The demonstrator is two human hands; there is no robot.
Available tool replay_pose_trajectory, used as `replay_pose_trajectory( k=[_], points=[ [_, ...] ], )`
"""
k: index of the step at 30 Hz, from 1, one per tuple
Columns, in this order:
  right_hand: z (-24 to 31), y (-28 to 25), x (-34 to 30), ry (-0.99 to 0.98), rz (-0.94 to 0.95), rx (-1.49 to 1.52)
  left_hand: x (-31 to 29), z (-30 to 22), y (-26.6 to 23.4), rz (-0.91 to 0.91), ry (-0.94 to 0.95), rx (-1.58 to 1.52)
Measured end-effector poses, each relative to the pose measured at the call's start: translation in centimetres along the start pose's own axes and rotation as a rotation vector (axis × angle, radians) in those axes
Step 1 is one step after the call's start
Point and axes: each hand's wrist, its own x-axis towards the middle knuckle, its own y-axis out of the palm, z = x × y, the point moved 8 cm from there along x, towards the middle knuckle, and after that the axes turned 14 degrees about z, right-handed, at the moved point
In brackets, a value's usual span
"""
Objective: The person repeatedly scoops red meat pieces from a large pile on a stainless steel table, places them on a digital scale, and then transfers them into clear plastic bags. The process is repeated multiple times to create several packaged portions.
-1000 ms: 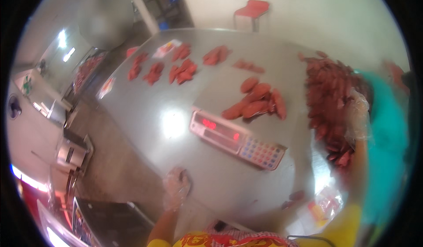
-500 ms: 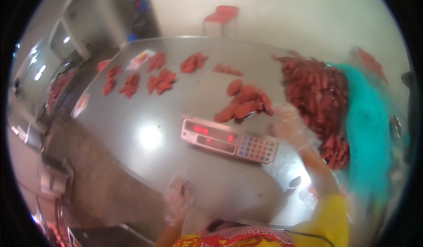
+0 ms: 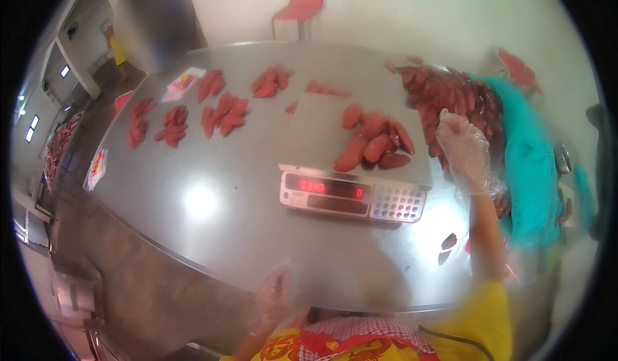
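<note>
Scale (image 3: 351, 195), center of the head view, bears red sausages (image 3: 370, 135). Gloved right hand (image 3: 465, 147), right of center, overlaps the sausage pile (image 3: 444, 94); its grip cannot be told. Gloved left hand (image 3: 273, 294), lower center, is blurred near the table (image 3: 161, 168) edge; grip likewise unclear.

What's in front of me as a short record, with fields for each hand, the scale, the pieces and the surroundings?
Left hand: clear glove, by the near edge of the metal table; grip unclear
Right hand: clear glove, at the large pile; grip unclear
Scale: red display lit, oblong red pieces on its platform
Small groups: five, far left of table
Beside pile: teal cloth
Background: red stool
</note>
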Motion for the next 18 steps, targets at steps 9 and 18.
replay_pose_trajectory(
  k=[9,18],
  points=[
    [2.7,5.1,1.1,-0.297,0.151,-0.025,0.8,-1.3,-2.5,0.048,0.047,0.164],
    [7.3,18.8,0.2,-0.851,0.619,-0.683,0.8,0.1,-2.4,0.123,-0.152,0.162]
  ],
)
